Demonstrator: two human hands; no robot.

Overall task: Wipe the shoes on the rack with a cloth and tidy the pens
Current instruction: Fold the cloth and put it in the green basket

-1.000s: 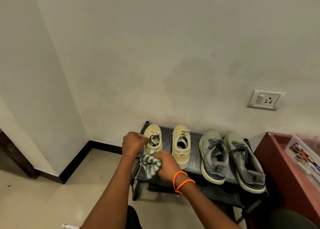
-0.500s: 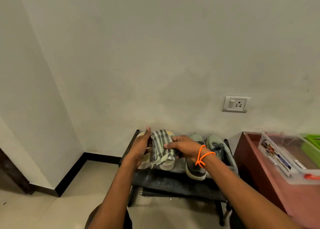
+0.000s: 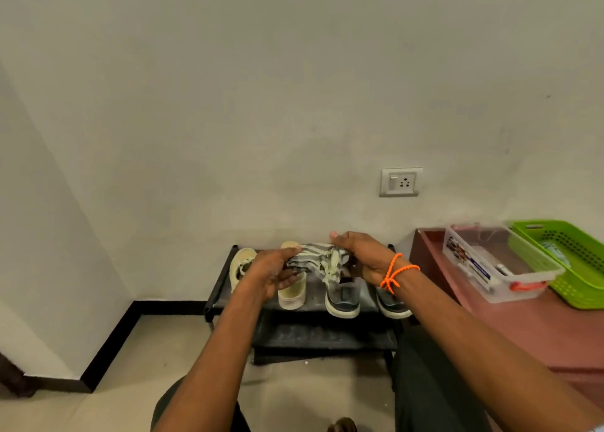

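Pale plaster wall point(image 3: 294, 104) fills most of the frame, with a socket point(image 3: 400, 182) right of centre and beige floor point(image 3: 130, 366) at lower left. Low in the centre, a black rack point(image 3: 222, 278) holds cream shoes point(image 3: 292, 292) and grey shoes point(image 3: 343, 297), toes toward the wall. Above them a striped cloth point(image 3: 318, 260) stretches left to right, gripped at its ends by the left hand point(image 3: 273, 273) and right hand point(image 3: 366, 258).
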